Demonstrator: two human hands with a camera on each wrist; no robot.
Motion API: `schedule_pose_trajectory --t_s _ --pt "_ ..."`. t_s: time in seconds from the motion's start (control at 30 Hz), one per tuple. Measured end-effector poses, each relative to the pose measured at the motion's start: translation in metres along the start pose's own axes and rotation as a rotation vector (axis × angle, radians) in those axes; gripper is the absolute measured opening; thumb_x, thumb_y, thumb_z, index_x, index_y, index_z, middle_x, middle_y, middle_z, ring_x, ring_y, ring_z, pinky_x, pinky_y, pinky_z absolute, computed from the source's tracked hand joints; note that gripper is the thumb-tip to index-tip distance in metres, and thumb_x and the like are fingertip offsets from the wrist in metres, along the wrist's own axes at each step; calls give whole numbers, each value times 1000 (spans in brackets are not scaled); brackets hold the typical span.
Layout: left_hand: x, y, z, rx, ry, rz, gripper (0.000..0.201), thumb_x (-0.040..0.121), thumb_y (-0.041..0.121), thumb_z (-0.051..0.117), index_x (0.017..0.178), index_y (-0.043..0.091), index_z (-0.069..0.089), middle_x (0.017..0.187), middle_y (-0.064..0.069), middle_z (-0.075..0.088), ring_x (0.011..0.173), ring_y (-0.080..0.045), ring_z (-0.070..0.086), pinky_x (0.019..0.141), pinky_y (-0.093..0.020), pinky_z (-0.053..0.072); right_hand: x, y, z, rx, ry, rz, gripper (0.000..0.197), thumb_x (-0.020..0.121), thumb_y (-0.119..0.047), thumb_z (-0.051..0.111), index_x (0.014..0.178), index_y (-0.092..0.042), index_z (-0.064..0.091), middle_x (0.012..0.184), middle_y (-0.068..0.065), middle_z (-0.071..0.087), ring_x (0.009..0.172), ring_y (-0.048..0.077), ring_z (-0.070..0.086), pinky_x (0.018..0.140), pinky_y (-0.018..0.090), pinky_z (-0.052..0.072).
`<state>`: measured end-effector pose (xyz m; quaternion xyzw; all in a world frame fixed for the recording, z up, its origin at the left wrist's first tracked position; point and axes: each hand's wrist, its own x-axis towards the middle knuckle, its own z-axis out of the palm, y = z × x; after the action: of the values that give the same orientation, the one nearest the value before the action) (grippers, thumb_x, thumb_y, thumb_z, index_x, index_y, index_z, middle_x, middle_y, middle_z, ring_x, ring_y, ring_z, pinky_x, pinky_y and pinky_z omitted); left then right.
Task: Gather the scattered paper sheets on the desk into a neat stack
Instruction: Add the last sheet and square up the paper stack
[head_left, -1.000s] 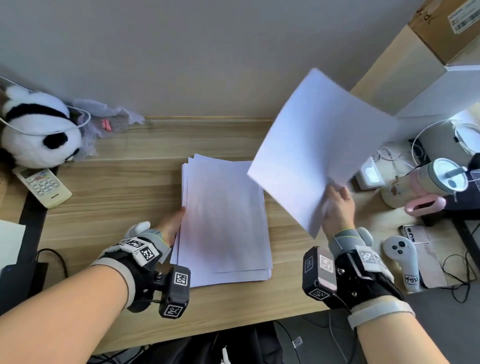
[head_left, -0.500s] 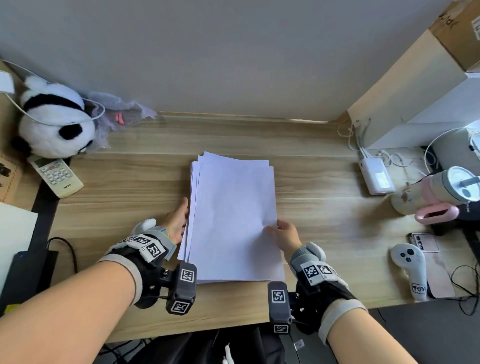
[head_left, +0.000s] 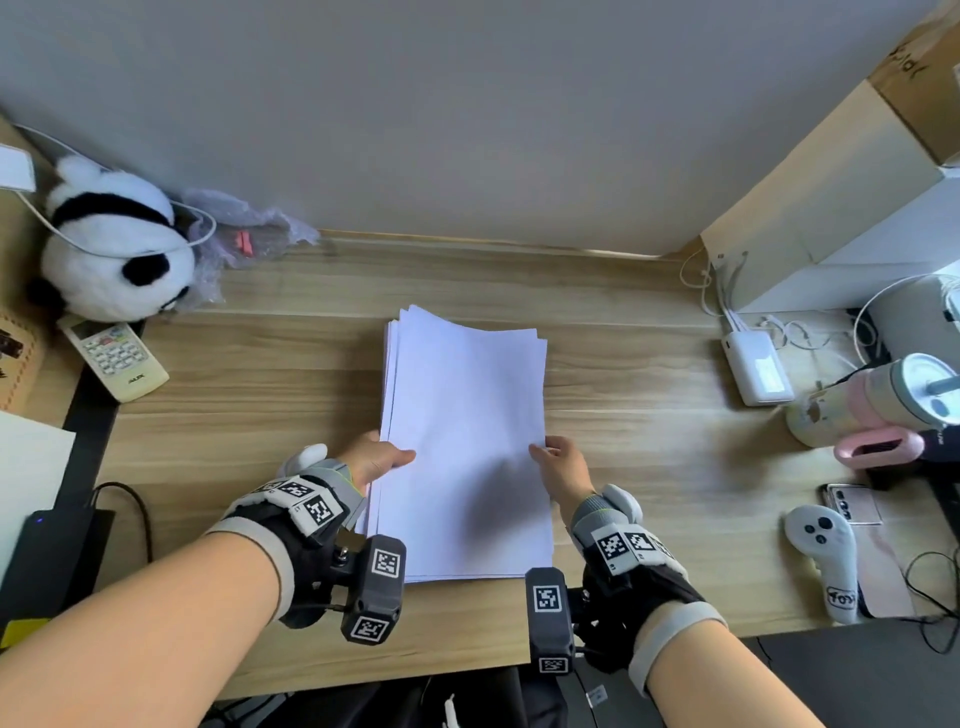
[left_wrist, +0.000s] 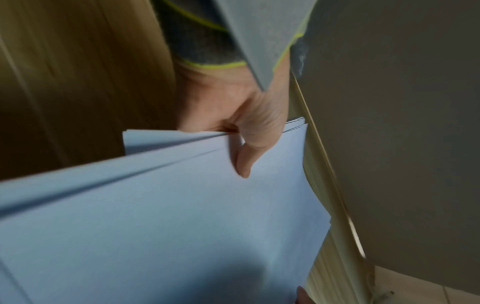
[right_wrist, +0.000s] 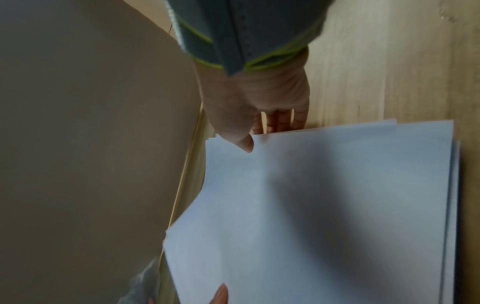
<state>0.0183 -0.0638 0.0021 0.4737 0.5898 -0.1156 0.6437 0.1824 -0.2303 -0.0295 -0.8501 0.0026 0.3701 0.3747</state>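
At the middle of the desk (head_left: 623, 364) the paper stack (head_left: 462, 441) now lies gathered, the sheet that the right hand (head_left: 563, 462) held aloft a second ago laid on top. Both hands pinch the long edges, the left hand (head_left: 376, 457) with its thumb on top and the right likewise. Far corners still fan, so squaring probably remains.

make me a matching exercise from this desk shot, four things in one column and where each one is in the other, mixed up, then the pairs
Things:
1. paper stack
2. panda plush
3. remote control
4. white game controller

Places:
A. near right part of the desk, beside a phone
B. far left corner, by the wall
C. middle of the desk, between the left hand and right hand
D. left side, just in front of the plush

Pairs: 1-C, 2-B, 3-D, 4-A
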Motion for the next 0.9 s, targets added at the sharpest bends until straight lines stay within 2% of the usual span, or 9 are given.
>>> schedule_pose_trajectory --t_s 0.13,0.23,0.3,0.37,0.47,0.57,0.7,0.83,0.9 --pt "-6 14 -6 -72 -20 106 83 88 15 63 149 -2 10 156 -12 25 143 -24 31 117 -35 17 -4 -13 -8 208 -15 -39 42 86 -28 62 120 -5 52 102 7 60 82 19 55 61 23 43" --pt "-11 28 -8 -191 -51 186 80 86 8 65 146 -4 14 146 -13 43 135 -19 44 117 -30 17 -16 -37 -18 446 -110 -97 41 83 -31 66 115 -6 60 106 6 68 93 20 64 80 28 50" --pt "-24 44 -11 -259 -66 235 52 85 1 63 132 -3 40 112 -8 70 109 -9 65 115 -30 24 -25 -58 -25 529 -100 -191 26 81 -27 68 101 -9 68 99 6 71 93 20 66 83 30 51" --pt "-38 60 -13 -257 -94 360 16 80 -1 68 94 7 65 74 6 76 87 -8 73 109 -35 39 -33 -77 -32 561 -88 -292 15 81 -22 69 92 -12 69 92 4 72 87 17 66 80 28 51" --pt "-46 71 -14 -205 -5 512 15 71 9 79 81 16 70 77 10 72 97 -17 69 100 -31 49 -40 -95 -39 599 -100 -408 4 83 -15 66 86 -14 69 81 -6 74 77 8 67 73 20 53" --pt "-47 74 -11 -176 95 596 21 70 16 81 88 14 69 76 11 66 68 8 67 65 -9 51 -41 -97 -40 589 -74 -452 4 84 -11 65 83 -14 69 74 -9 74 72 5 67 67 17 53" --pt "-45 67 -4 -211 158 636 31 70 10 80 98 12 67 92 -7 68 88 -17 63 84 -29 50 -40 -90 -37 545 -65 -437 4 82 -14 67 81 -13 70 80 -3 71 76 8 64 70 21 52" --pt "-44 61 -1 -215 147 610 19 71 8 80 79 16 65 79 3 65 81 -16 59 82 -28 44 -44 -85 -35 522 -69 -439 4 83 -15 66 80 -14 69 88 4 66 83 12 59 72 18 51" --pt "-44 61 -2 -200 139 601 18 68 10 82 78 12 67 83 -5 67 83 -17 60 81 -30 46 -46 -86 -36 520 -69 -441 3 82 -14 68 79 -15 68 87 3 66 83 13 59 73 20 51"
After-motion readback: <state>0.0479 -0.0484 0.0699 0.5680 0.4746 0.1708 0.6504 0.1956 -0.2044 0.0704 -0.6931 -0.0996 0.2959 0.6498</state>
